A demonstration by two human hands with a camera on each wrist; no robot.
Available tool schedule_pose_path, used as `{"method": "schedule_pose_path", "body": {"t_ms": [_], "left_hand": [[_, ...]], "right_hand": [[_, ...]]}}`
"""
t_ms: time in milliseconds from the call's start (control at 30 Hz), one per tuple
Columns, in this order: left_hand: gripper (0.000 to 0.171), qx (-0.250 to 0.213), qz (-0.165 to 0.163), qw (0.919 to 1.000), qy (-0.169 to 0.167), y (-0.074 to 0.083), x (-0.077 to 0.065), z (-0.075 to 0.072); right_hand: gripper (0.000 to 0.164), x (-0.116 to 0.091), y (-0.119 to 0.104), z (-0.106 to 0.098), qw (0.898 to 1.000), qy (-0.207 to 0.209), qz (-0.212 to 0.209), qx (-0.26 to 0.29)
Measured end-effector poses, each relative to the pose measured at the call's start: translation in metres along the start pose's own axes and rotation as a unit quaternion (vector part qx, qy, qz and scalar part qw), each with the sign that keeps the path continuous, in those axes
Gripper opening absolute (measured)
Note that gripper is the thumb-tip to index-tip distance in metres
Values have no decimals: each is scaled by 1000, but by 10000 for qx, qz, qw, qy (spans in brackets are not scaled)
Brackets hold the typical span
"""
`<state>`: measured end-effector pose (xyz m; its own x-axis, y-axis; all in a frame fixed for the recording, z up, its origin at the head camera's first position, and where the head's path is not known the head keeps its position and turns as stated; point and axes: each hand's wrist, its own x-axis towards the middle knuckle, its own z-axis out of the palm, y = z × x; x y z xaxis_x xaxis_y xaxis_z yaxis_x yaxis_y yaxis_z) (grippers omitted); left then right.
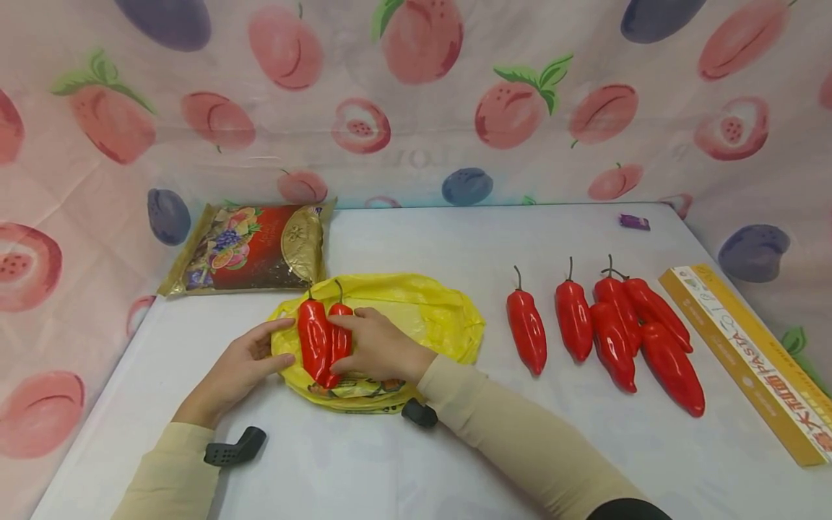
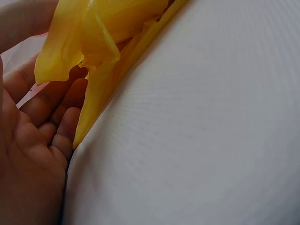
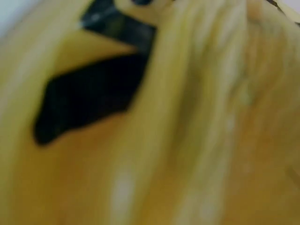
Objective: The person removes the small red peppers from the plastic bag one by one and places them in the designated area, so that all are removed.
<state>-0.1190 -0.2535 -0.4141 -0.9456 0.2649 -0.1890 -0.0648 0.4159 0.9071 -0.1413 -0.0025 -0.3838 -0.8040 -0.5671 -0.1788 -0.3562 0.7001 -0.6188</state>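
Two glossy red chili peppers lie side by side on a yellow plastic bag [image 1: 448,318] in the head view. My right hand [image 1: 383,347] grips the right pepper [image 1: 341,336], with fingers near its top and thumb lower down. The left pepper [image 1: 314,343] lies against it. At the bag's left edge, my left hand [image 1: 240,368] touches the plastic, thumb and forefinger apart. In the left wrist view, the bag's edge [image 2: 101,79] partly covers the fingers of that hand. Blurred yellow plastic [image 3: 164,154] with black print fills the right wrist view.
Several more red peppers [image 1: 575,321] lie on the white table [image 1: 416,469] to the right. A yellow pasta box [image 1: 747,361] lies along the right edge. Behind the bag at left is a red and gold food packet [image 1: 260,245]. A small purple packet [image 1: 634,222] lies at the back right.
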Motion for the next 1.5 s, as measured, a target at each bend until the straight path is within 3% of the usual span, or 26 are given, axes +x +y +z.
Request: {"method": "schedule_pose_path", "body": {"t_ms": [300, 600, 1033, 1500], "left_hand": [[65, 72, 2, 10000, -27, 1, 1, 1], [65, 97, 2, 10000, -2, 0, 1, 0], [64, -48, 117, 9999, 14, -1, 0, 0], [65, 83, 1, 10000, -24, 0, 1, 0]], "right_hand": [[80, 3, 0, 0, 9995, -207, 237, -30], [74, 3, -3, -3, 9992, -373, 121, -52], [54, -1, 16, -8, 9986, 177, 497, -28], [44, -35, 30, -49, 9967, 567, 528, 248]]}}
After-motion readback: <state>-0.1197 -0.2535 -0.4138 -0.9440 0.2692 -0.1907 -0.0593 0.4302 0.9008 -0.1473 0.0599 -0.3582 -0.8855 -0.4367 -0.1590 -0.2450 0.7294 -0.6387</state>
